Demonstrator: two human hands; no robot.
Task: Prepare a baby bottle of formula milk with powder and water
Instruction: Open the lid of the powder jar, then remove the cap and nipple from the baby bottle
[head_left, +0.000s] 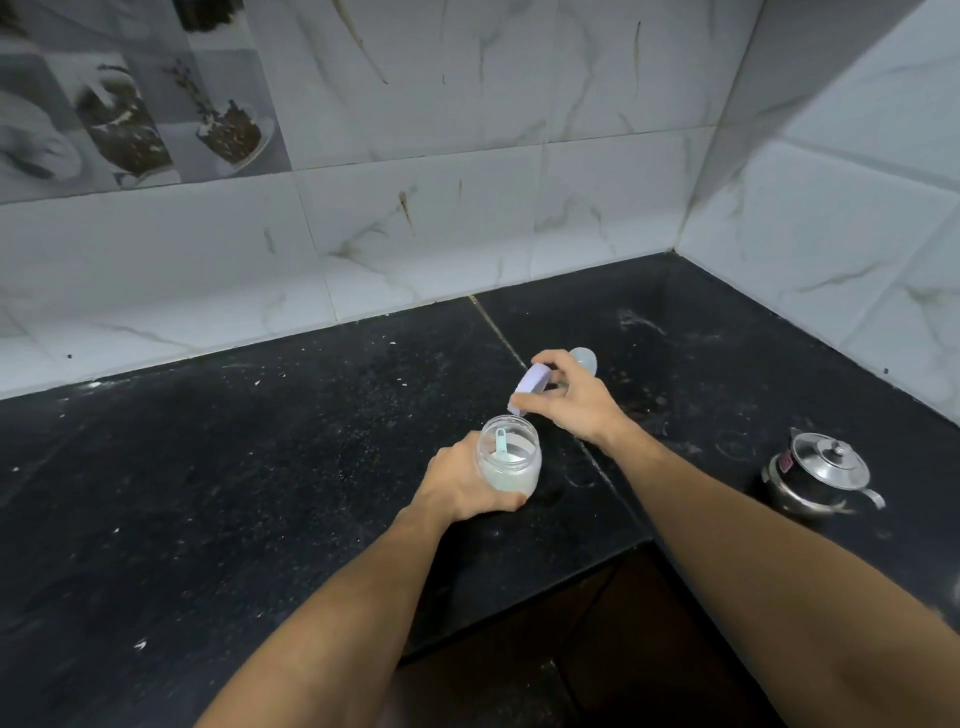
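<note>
Jar (509, 462) of white powder, open, blue scoop (501, 444) inside, gripped by left hand (462, 483); right hand (576, 397) pinches lilac lid (531, 387) just beyond. Black speckled counter (260, 493), marble-tiled walls (467, 208).

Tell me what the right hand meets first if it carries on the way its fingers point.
Probably nothing close: the right hand, holding the purple lid, points up-left over the black counter toward the tiled wall. Depth is unclear.
</note>
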